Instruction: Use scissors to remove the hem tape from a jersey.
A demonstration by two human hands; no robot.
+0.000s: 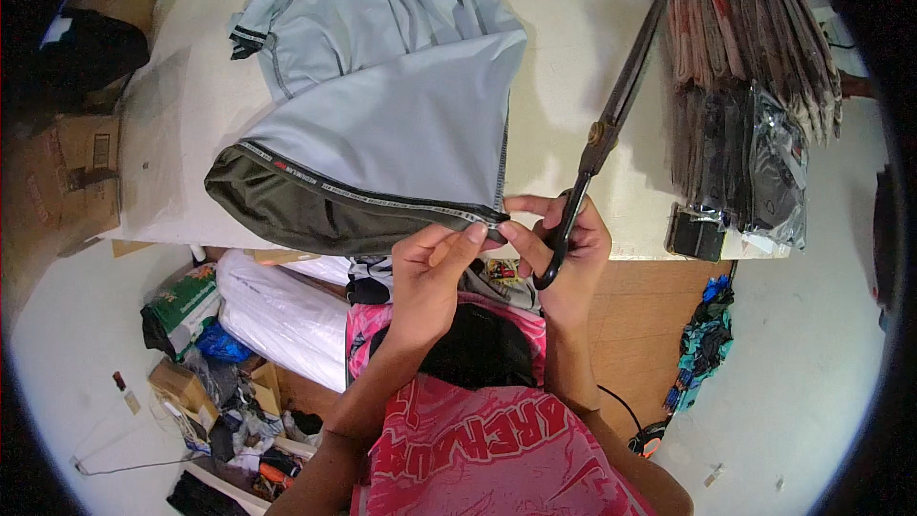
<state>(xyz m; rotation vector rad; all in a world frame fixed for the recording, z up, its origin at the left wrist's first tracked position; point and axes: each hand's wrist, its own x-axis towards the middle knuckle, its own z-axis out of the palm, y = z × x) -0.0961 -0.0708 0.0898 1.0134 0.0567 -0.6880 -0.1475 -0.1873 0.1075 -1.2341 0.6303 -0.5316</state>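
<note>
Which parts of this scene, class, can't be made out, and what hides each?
All in the head view:
- Gray garment: far end cut off by the top edge.
- Its printed trim: pinched corner covered by the left hand and right hand.
- Scissors: handles partly hidden by the right hand.
- Packet stack: far end cut off by the top edge.

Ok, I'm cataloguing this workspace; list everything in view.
table: 1, cream, centre
garment: 1, grey and olive, on table
scissors: 1, dark, right of garment
bagged bundles: many, brown/black, table's right
blocky item: 1, black, table's near edge
cardboard boxes: several, brown, left
sack: 1, green, lower left
wrapped goods: uncountable, white, beside sack
cloth pile: 1, blue/black, lower right
clutter: many, mixed, lower left
shirt: 1, pink, bottom
left grip: 1, bare, on garment
right grip: 1, bare, holding scissors
</note>
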